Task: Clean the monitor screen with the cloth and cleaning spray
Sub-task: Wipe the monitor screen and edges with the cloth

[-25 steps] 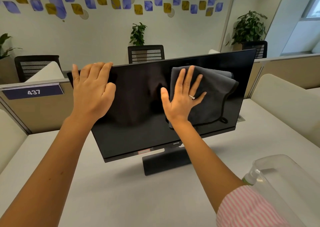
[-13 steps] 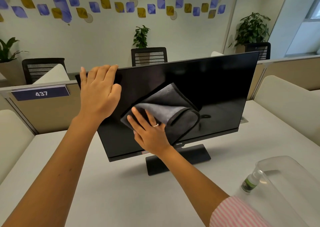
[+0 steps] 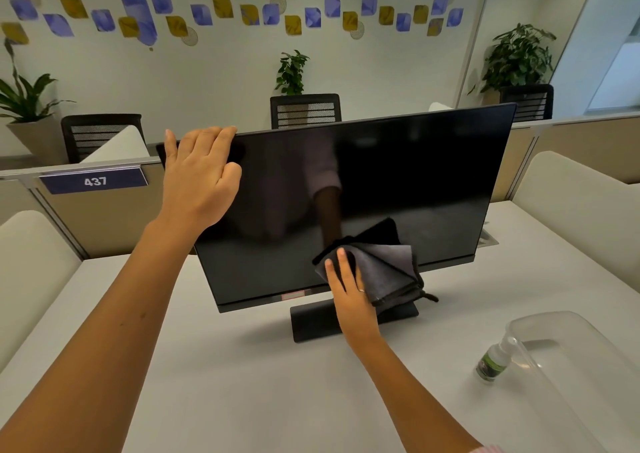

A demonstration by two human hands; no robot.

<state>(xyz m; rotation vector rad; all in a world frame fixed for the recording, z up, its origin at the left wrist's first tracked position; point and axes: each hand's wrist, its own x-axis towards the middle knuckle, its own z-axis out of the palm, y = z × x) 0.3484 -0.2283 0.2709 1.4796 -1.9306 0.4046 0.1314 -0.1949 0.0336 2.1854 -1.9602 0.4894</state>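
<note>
The monitor (image 3: 349, 206) stands on its dark foot on the worktop (image 3: 242, 376), and everything else is best placed from it. The left hand (image 3: 201, 179) lies flat over its upper left corner, fingers straight and released, with the fingertips reaching the top edge. It looks like a brace, there to stop the panel rocking back or swivelling while the other hand pushes on the glass.

The right hand (image 3: 349, 286) is at the monitor's lower edge, a little right of centre and just above the foot. Its fingers are extended and press the cloth (image 3: 384, 272) against the screen rather than gripping it. The cloth is folded into several layers, probably so that it forms a pad and the hand never touches the glass. A loose corner and a loop hang from it over the foot.

The spray (image 3: 491, 359) stands upright on the worktop, well to the right of the monitor and nearer the person, touching or just beside a clear tray (image 3: 581, 359). It seems parked within reach, so the step in hand is wiping.

The monitor's long axis runs left to right, dropping slightly towards the left. The screen faces the person and appears tilted back a little, so a downward push on the cloth also bears into the stand. The cloth's folded edges fan out towards the right.
</note>
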